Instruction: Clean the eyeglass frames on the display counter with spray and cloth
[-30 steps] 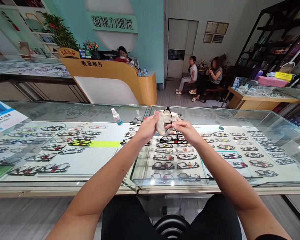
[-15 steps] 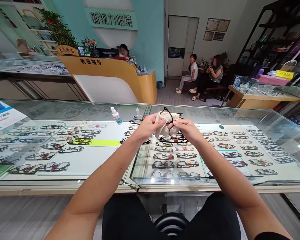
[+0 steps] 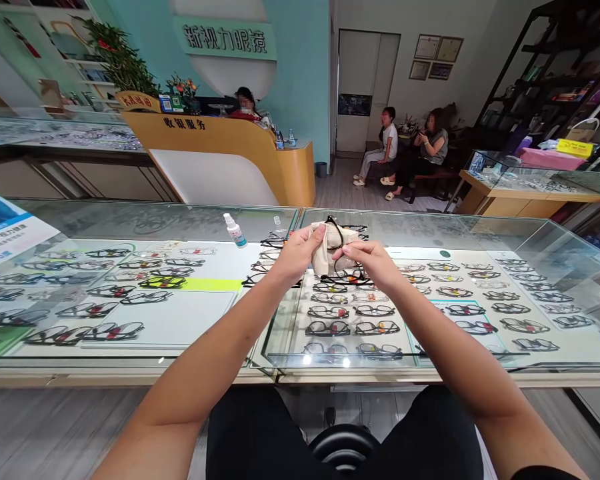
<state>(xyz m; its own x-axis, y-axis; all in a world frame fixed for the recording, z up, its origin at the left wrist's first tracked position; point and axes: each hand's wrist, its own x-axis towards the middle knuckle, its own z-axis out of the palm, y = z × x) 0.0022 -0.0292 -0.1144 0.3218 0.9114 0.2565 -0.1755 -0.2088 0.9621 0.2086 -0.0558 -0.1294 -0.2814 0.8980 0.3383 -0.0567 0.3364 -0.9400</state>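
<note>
Above a long glass counter, packed underneath with rows of glasses. Over its middle, left hand and right hand, raised close together. Left hand closed around a soft tan cloth, thumb pressing it onto the top lens. Right hand pinching the lower part of a pair of black glasses with the fingertips. Thin black frame, clear lenses, top half partly wrapped in the cloth. Stood on end, one lens over the other, long way running up and down, bottom leaning a little to the right. Held up in the air between both hands, just over the glass top. Off to the left, apart from the hands, a small white spray bottle standing up on the counter.
</note>
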